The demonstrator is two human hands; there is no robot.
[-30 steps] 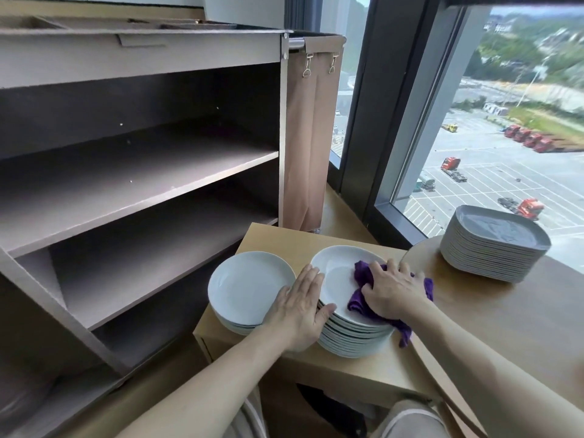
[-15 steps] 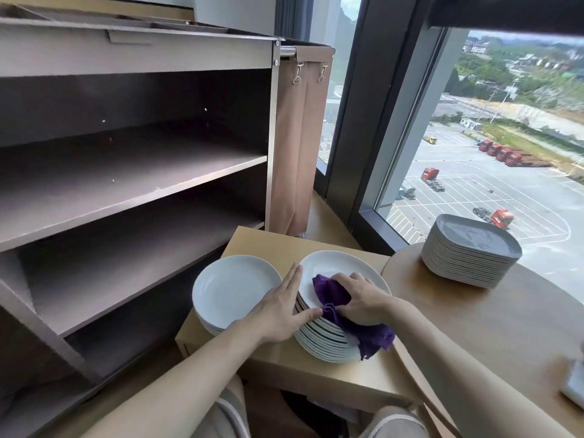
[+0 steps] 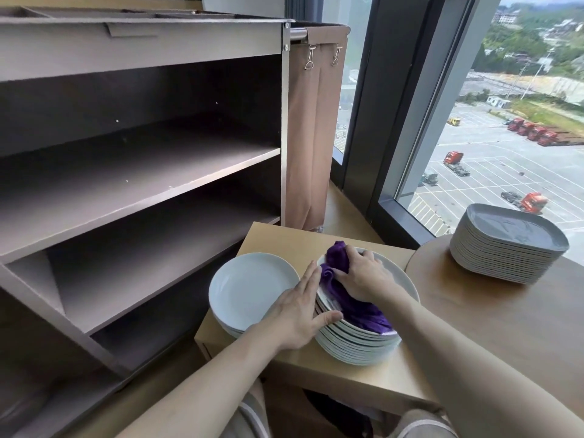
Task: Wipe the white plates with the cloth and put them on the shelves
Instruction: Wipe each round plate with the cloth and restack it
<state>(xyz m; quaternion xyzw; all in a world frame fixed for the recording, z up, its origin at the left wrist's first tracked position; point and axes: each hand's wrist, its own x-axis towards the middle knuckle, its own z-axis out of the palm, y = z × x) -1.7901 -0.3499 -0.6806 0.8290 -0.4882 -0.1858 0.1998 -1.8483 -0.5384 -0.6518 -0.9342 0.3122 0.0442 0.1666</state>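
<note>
A tall stack of white plates stands on a small wooden table. My right hand presses a purple cloth onto the top plate, fingers curled over the cloth's far end. My left hand lies flat against the stack's left edge, fingers straight, thumb on the rim. A shorter stack of white plates sits just to the left. The brown shelves at left hold nothing.
A stack of grey square plates stands on the round wooden table at right. A brown fabric bag hangs on the shelf unit's side. A large window runs behind the tables.
My right hand has dragged the purple cloth from the plate's right side across to its far left edge. My left hand stayed against the stack's left side.
</note>
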